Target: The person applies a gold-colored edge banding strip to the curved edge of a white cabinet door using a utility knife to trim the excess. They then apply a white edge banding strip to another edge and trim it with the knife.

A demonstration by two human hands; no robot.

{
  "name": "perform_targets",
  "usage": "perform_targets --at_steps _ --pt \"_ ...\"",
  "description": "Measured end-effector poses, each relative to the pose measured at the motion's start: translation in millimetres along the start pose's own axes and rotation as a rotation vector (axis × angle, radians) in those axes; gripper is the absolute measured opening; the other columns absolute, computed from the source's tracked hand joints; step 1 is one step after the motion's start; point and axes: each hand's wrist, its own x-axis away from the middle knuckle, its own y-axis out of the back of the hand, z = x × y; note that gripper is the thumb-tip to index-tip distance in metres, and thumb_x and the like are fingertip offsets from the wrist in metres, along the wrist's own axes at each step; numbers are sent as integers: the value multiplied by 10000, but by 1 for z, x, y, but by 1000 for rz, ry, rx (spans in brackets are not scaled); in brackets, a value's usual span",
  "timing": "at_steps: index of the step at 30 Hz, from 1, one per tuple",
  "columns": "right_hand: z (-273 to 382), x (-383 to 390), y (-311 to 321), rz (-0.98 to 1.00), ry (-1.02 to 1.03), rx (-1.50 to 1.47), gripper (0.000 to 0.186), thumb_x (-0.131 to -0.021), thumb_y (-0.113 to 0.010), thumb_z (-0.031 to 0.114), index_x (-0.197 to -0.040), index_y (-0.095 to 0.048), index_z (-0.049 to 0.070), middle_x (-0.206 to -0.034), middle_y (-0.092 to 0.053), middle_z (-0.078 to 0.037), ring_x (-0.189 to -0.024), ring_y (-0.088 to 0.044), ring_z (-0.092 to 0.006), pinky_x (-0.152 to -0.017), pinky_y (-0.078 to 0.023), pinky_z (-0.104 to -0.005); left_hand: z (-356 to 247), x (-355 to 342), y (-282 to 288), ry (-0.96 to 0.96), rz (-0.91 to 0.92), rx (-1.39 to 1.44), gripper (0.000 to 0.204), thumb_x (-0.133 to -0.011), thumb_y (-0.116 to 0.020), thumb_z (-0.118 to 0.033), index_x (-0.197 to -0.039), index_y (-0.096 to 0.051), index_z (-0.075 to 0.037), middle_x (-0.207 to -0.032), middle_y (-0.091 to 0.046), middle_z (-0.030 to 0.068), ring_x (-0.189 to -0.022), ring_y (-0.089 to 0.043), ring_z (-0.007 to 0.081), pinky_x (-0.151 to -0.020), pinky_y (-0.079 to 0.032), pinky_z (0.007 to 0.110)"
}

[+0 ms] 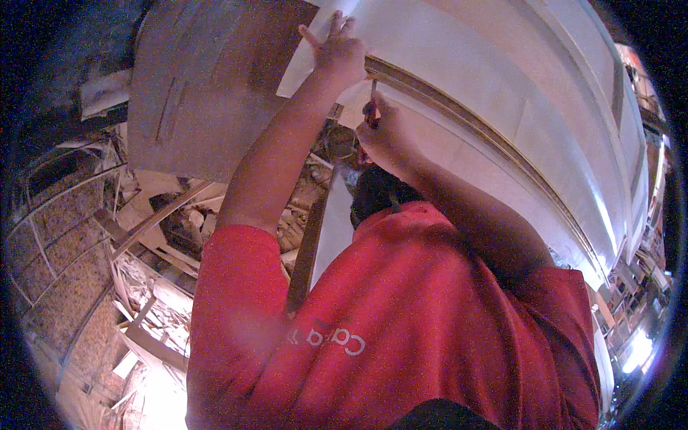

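Observation:
My left hand [338, 54] is raised against the pale panel [466, 43], its fingers spread near the panel's left edge. Just below and to the right, my right hand [390, 132] is closed around a screwdriver-like tool [372, 111] with a dark and red handle. Its thin shaft points up toward the end of a brown wooden strip [459, 118], which runs along the panel down to the right. Whether the tip touches the strip, I cannot tell. The left palm is hidden.
A large brown board [208, 93] stands left of the panel. Below it lie scrap wood pieces and shavings [154, 315], with a slanting wooden stick [161, 218] among them. An upright wooden post [312, 240] rises beside my left arm. Clutter [645, 287] lines the far right.

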Motion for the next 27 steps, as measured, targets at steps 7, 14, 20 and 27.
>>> perform_targets --at_steps 7,14,20,27 --pt "-1 1 -8 -3 -47 8 319 -925 -567 11 -1232 -480 5 -709 -594 -103 -531 -649 -200 -445 -539 -368 2 -1 -10 25 -51 -42 503 -715 -847 -437 -1154 -777 -202 -1669 -333 113 -1591 -151 350 -1064 -33 909" --pt "9 10 -8 -21 -32 -56 354 -930 -559 19 -1269 -458 3 -713 -612 -123 -522 -657 -209 -445 -534 -365 -3 7 17 8 19 87 484 -805 -758 -375 -1170 -743 -57 -1654 -341 162 -1587 -158 366 -1096 -13 880" --pt "13 14 -8 -23 -43 -76 340 -931 -564 33 -1259 -478 11 -717 -631 -130 -532 -678 -227 -456 -545 -376 -5 7 20 28 22 67 473 -826 -738 -356 -1190 -736 -53 -1656 -341 150 -1588 -159 356 -1095 -21 883" --pt "17 18 -10 -49 -55 76 333 -922 -596 59 -1234 -489 16 -713 -629 -136 -533 -673 -238 -489 -559 -392 -2 3 8 32 -13 33 459 -834 -731 -333 -1204 -732 -61 -1658 -343 135 -1590 -158 345 -1098 -33 880"
